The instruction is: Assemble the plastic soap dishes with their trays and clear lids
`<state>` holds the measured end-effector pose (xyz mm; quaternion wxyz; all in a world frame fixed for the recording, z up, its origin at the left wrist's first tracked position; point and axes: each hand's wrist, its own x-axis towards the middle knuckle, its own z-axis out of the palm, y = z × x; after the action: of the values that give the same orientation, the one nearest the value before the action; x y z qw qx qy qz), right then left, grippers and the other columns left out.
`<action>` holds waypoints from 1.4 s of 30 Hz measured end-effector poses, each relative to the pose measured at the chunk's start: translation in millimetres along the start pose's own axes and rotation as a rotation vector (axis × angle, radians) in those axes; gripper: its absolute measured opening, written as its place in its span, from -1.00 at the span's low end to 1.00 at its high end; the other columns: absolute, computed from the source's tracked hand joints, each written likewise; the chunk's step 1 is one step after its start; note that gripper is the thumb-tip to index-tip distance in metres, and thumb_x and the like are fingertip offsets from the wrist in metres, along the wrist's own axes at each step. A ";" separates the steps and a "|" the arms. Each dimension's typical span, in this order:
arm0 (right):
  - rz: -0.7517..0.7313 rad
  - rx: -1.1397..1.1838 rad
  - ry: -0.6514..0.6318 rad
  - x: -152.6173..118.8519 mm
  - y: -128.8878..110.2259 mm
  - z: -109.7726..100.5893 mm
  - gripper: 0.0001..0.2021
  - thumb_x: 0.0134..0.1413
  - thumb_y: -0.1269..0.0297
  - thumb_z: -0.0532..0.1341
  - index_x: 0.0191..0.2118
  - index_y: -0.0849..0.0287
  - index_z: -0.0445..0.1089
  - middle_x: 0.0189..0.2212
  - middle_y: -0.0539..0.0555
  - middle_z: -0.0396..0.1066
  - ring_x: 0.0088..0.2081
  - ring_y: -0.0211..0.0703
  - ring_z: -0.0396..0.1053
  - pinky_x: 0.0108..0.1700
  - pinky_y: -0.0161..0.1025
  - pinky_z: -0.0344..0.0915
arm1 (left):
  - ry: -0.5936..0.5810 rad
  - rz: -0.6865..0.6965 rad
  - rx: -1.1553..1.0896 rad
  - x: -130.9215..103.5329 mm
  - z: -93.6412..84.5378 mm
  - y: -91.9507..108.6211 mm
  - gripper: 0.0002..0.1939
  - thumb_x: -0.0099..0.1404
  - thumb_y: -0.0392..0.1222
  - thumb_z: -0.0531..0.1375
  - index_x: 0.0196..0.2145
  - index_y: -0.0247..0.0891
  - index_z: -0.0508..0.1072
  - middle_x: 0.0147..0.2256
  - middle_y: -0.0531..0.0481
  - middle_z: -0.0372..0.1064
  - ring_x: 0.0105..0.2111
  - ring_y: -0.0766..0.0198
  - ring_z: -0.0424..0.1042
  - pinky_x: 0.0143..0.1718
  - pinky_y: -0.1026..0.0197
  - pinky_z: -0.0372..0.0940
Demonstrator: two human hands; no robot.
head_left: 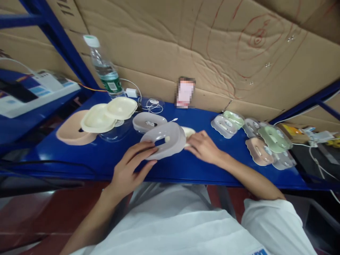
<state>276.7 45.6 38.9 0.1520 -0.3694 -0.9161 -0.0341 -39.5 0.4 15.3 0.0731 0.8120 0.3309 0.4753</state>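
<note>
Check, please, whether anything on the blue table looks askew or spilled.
No spill shows, but the upper cream piece sits askew across the lower cream piece, which partly covers the peach dish, so the pile looks untidy.

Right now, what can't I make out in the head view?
All in the head view:
Cream piece: full shape, partly hidden by the gray container and right hand.
Phone: screen content, blurred into blocks.
Bottle: label wording, too small and blurred.
Peach container: part of its top, covered by a cream lid.
Shirt print: cut off by the bottom edge.
</note>
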 end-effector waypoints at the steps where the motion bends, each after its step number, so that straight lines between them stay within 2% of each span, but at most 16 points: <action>1: -0.059 0.015 -0.020 -11.9 -7.5 4.3 -0.72 0.57 0.14 0.14 -0.01 0.19 0.52 -0.11 0.17 0.62 -0.10 -0.03 0.49 -0.03 -0.09 0.18 | 0.018 -0.001 0.013 2.1 2.0 1.9 -0.55 0.48 -0.31 0.29 0.26 -0.03 0.46 0.18 -0.08 0.48 0.19 0.06 0.52 0.30 -0.05 0.43; 4: -0.241 -0.019 0.014 -26.3 -23.0 16.2 -0.71 0.57 0.13 0.16 0.00 0.23 0.53 -0.13 0.17 0.62 -0.10 -0.08 0.50 -0.07 -0.14 0.21 | -0.028 0.032 0.059 4.4 11.4 2.7 -0.56 0.48 -0.32 0.30 0.25 -0.09 0.45 0.16 -0.12 0.49 0.19 0.05 0.52 0.27 -0.04 0.45; 7: -0.385 -0.097 0.163 -30.7 -27.5 15.3 -0.74 0.52 0.09 0.22 -0.06 0.17 0.55 -0.21 0.08 0.62 -0.16 -0.13 0.49 -0.05 -0.14 0.26 | -0.174 0.092 0.109 1.6 18.9 -2.2 -0.58 0.50 -0.30 0.29 0.26 -0.15 0.43 0.15 -0.18 0.50 0.19 0.01 0.52 0.24 -0.09 0.46; 9: -0.408 -0.122 0.284 -35.0 -27.5 8.2 -0.81 0.48 0.11 0.27 -0.11 0.09 0.56 -0.22 0.03 0.61 -0.13 -0.14 0.51 0.01 -0.14 0.30 | -0.277 0.146 0.130 -0.2 21.2 -5.6 -0.62 0.51 -0.28 0.27 0.24 -0.17 0.44 0.13 -0.19 0.52 0.18 0.00 0.52 0.22 -0.09 0.46; 11: -0.357 -0.126 0.326 -37.8 -26.3 0.7 -0.80 0.46 0.08 0.28 -0.03 0.05 0.57 -0.12 0.05 0.62 0.00 -0.10 0.52 0.10 -0.10 0.32 | -0.343 0.187 0.142 -0.4 22.7 -7.0 -0.65 0.53 -0.26 0.25 0.23 -0.17 0.45 0.12 -0.18 0.53 0.19 0.00 0.52 0.21 -0.08 0.45; 14: -0.285 -0.088 0.157 -35.5 -21.4 -2.9 -0.58 0.49 -0.04 0.22 0.23 0.11 0.49 0.12 0.20 0.57 0.20 0.03 0.46 0.23 0.01 0.32 | -0.365 0.206 0.170 0.4 24.7 -5.8 -0.69 0.54 -0.23 0.24 0.20 -0.19 0.48 0.12 -0.19 0.55 0.17 -0.01 0.54 0.17 -0.05 0.46; 17: -0.293 -0.010 0.020 -30.3 -14.1 3.6 -0.57 0.55 0.05 0.16 0.27 0.23 0.47 0.19 0.28 0.53 0.27 0.05 0.43 0.26 -0.01 0.34 | -0.376 0.230 0.210 -0.2 26.2 -4.8 -0.71 0.53 -0.15 0.27 0.15 -0.21 0.52 0.09 -0.20 0.57 0.14 -0.02 0.55 0.14 -0.06 0.44; 20: -0.249 0.046 -0.024 -28.5 -10.2 10.6 -0.62 0.56 0.16 0.15 0.28 0.19 0.49 0.20 0.26 0.54 0.29 0.04 0.42 0.27 -0.02 0.36 | -0.384 0.244 0.227 -2.1 26.7 -6.8 -0.71 0.52 -0.11 0.29 0.13 -0.19 0.55 0.08 -0.18 0.59 0.14 -0.03 0.55 0.15 -0.07 0.43; 26: -0.233 0.037 -0.052 -28.1 -12.8 6.4 -0.62 0.58 0.14 0.12 0.28 0.17 0.48 0.21 0.25 0.52 0.29 0.04 0.39 0.28 -0.02 0.30 | -0.387 0.232 0.183 -3.6 25.4 -10.3 -0.70 0.54 -0.11 0.26 0.16 -0.20 0.53 0.10 -0.20 0.56 0.16 -0.01 0.53 0.17 -0.06 0.42; 28: -0.254 -0.013 -0.058 -28.4 -15.2 1.5 -0.59 0.57 0.06 0.12 0.25 0.20 0.50 0.14 0.27 0.55 0.21 0.05 0.43 0.21 -0.03 0.29 | -0.384 0.211 0.155 -3.4 23.6 -9.3 -0.67 0.55 -0.10 0.25 0.20 -0.19 0.51 0.16 -0.23 0.52 0.19 -0.02 0.51 0.20 -0.08 0.42; 31: -0.231 -0.180 -0.086 -31.4 -21.9 -6.6 -0.46 0.54 -0.12 0.11 0.24 0.25 0.49 -0.11 0.24 0.61 -0.09 0.03 0.49 0.02 -0.04 0.24 | -0.356 0.169 0.141 -3.2 20.0 -7.7 -0.58 0.55 -0.10 0.24 0.29 -0.19 0.44 0.29 -0.30 0.39 0.29 -0.07 0.42 0.26 -0.13 0.40; 33: -0.157 -0.312 -0.113 -34.0 -27.4 -10.9 -0.44 0.55 -0.10 0.08 0.32 0.27 0.41 -0.20 0.23 0.61 -0.20 0.02 0.46 -0.04 -0.04 0.18 | -0.334 0.143 0.148 -3.6 18.4 -7.6 -0.56 0.56 -0.11 0.23 0.33 -0.15 0.40 0.34 -0.30 0.33 0.33 -0.08 0.38 0.29 -0.15 0.38; 37: -0.020 -0.415 -0.198 -34.5 -35.1 -14.8 -0.47 0.58 0.07 0.06 0.43 0.29 0.23 -0.12 0.25 0.60 -0.13 0.07 0.47 -0.03 -0.03 0.15 | -0.348 0.132 0.148 -4.8 18.7 -9.7 -0.59 0.56 -0.13 0.22 0.31 -0.12 0.41 0.34 -0.26 0.32 0.31 -0.07 0.39 0.28 -0.15 0.39; 40: 0.067 -0.423 -0.256 -31.6 -36.5 -18.8 -0.52 0.59 0.11 0.05 0.38 0.31 0.28 -0.09 0.26 0.60 -0.09 0.08 0.49 0.00 -0.05 0.15 | -0.350 0.126 0.151 -5.0 19.8 -10.8 -0.62 0.56 -0.15 0.21 0.28 -0.13 0.44 0.34 -0.26 0.33 0.30 -0.07 0.40 0.28 -0.14 0.40; 42: 0.150 -0.441 -0.284 -31.1 -35.1 -23.5 -0.57 0.59 0.08 0.04 0.28 0.30 0.37 -0.12 0.27 0.60 -0.10 0.08 0.50 0.00 -0.05 0.16 | -0.337 0.118 0.153 -4.4 19.9 -10.6 -0.64 0.56 -0.16 0.21 0.26 -0.14 0.46 0.33 -0.25 0.34 0.30 -0.06 0.41 0.28 -0.14 0.39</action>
<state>279.7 -4.6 53.5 -0.0602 -0.4615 -0.8688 -0.1691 -29.5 9.8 -3.1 0.0374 0.9013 0.3010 0.3093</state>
